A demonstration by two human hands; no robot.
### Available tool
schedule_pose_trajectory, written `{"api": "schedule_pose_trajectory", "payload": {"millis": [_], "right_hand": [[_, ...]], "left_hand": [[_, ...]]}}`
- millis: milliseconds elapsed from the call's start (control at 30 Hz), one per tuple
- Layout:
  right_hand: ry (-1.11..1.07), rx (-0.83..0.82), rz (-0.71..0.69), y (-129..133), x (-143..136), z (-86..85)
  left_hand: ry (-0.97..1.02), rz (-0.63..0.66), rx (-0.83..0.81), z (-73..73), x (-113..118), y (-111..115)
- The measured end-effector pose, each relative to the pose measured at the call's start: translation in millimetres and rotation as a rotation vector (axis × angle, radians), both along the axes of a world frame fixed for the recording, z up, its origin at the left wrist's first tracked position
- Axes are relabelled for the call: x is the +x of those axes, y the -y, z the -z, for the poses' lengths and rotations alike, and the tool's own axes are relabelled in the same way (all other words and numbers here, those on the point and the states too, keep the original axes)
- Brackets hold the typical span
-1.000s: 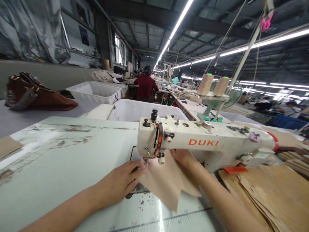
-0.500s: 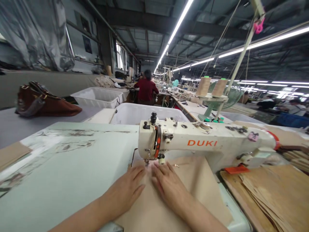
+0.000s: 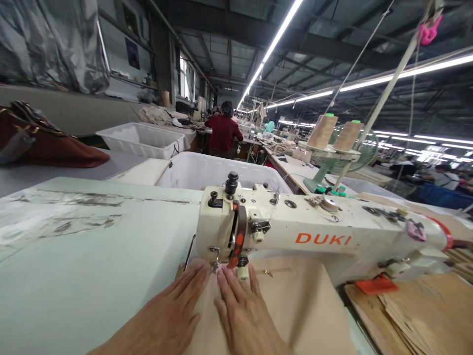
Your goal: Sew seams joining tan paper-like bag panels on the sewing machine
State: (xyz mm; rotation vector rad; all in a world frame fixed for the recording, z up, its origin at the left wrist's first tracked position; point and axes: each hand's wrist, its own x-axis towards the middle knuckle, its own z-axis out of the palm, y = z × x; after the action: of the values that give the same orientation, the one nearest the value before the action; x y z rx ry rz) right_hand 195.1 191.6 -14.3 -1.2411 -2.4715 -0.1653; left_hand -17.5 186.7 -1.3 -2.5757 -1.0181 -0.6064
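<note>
Under the head of a cream sewing machine (image 3: 273,222) lies a large beige piece of material (image 3: 306,305), seemingly fabric or leather. My left hand (image 3: 172,305) rests on its left part, fingers stretched out toward the presser foot (image 3: 214,267). Just right of the needle area, my right hand (image 3: 242,308) presses flat on the same piece with its fingers extended. A small gold-coloured metal part (image 3: 267,273) lies on the material beyond my right fingertips. The needle itself is too small to make out.
A pale green tabletop (image 3: 92,256) spreads to the left. White plastic bins (image 3: 221,167) stand behind the machine. Thread cones (image 3: 323,130) rise behind its arm. Stacked beige pieces (image 3: 428,310) lie on a board at right. A brown handbag (image 3: 55,143) sits far left. A person in red (image 3: 223,130) sits ahead.
The view has shifted closer to the machine, which now appears larger and lower. Both hands stay flat on the beige material beside the presser foot.
</note>
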Motion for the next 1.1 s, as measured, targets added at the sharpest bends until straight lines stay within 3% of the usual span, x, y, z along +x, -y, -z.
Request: {"api": "schedule_pose_trajectory", "payload": {"millis": [200, 333, 633, 1100], "right_hand": [[-0.009, 0.010, -0.006, -5.4, -0.2, 5.3], [0.003, -0.011, 0.014, -6.5, -0.3, 2.6], [0.001, 0.011, 0.022, -7.4, -0.1, 0.1], [-0.021, -0.122, 0.058, -2.2, -0.9, -11.1]], "left_hand": [[0.058, -0.015, -0.053, 13.4, -5.6, -2.5], [0.045, -0.043, -0.139, 10.9, -6.0, -2.6], [-0.010, -0.090, -0.047, 8.6, -5.2, -4.4], [0.016, -0.062, -0.123, 11.3, -7.8, -5.6]]}}
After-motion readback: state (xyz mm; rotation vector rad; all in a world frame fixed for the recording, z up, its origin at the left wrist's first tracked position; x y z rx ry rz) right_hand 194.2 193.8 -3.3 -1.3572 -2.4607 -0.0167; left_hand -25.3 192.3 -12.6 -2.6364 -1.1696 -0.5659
